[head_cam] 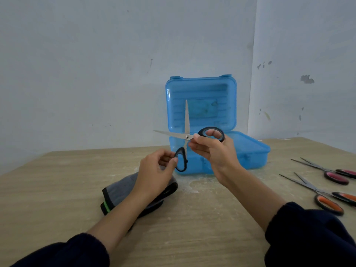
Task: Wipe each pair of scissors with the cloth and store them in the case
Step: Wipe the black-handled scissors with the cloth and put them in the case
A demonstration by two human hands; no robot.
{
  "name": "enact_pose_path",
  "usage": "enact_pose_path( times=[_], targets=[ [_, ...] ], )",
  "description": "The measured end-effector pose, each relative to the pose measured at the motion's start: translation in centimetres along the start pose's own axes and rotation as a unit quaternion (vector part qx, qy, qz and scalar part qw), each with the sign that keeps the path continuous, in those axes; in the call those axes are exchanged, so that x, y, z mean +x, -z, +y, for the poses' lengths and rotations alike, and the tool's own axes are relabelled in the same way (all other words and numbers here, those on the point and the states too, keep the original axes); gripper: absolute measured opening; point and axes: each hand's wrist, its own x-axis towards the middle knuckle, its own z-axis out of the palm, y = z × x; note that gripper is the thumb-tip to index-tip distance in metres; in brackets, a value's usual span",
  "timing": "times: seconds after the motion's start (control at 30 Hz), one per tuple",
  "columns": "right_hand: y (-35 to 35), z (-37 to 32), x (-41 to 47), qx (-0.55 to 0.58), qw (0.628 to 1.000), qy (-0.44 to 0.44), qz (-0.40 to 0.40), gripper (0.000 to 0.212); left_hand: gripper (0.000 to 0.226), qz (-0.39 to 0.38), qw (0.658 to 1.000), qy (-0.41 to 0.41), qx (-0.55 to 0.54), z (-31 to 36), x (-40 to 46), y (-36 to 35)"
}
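Bottom corners of frame: dark fuzzy sleeves, bare forearms reaching up to centre. Wood-grain table [202, 228], matte, pale scuffs near mid-frame. Lower centre-left: grey cloth [123, 191], folded, soft, black trim with a green stripe, lying flat under the left forearm, not in either hand. Left hand [156, 170] pinches the lower black loop handle; right hand [212, 149] has fingers through the upper loop. Black-handled scissors [185, 136] held up at frame centre, steel blades spread wide, one pointing up, one pointing left. Right edge: pink-handled scissors [336, 175] and orange-handled scissors [327, 202] lying on the table, blades slightly apart, well apart from the case. Behind the hands: blue case [250, 151], translucent hard plastic, rounded corners, ribbed lid standing open against the wall; inside of the base is hidden.

Step, by my read: first pair opened for wiping, none seen stored yet. Next move calls for freeing the left hand to take the cloth, then running it along each blade away from the edge.
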Motion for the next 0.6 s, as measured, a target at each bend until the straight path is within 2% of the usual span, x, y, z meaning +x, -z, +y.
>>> enact_pose_path(
  times=[0.1,0.17,0.2,0.3,0.37,0.47,0.6],
  targets=[
    [0.4,-0.2,0.6,-0.002,1.000,-0.016,-0.008,0.012,0.006,0.011,0.999,0.040,-0.025,-0.3,0.5,0.4],
    [0.9,0.0,1.1,-0.071,0.997,0.000,0.005,0.017,0.007,0.015,0.998,0.053,-0.043,-0.3,0.6,0.6],
    [1.1,0.2,1.2,-0.140,0.990,0.022,0.018,0.017,0.009,0.018,0.997,0.055,-0.050,-0.3,0.7,0.7],
    [1.5,0.7,1.0,-0.350,0.931,0.104,0.023,0.022,0.010,0.018,0.995,0.060,-0.074,-0.2,0.7,0.8],
    [1.2,0.9,0.6,-0.427,0.893,0.142,0.004,0.032,0.010,0.021,0.994,0.060,-0.085,-0.1,0.8,0.9],
    [0.9,1.4,0.3,-0.446,0.879,0.170,-0.007,0.043,0.009,0.024,0.996,0.046,-0.078,0.1,0.8,1.0],
    [0.3,2.0,0.0,-0.458,0.867,0.195,-0.010,0.041,0.005,0.030,0.996,0.033,-0.080,0.2,0.8,1.0]
  ],
)
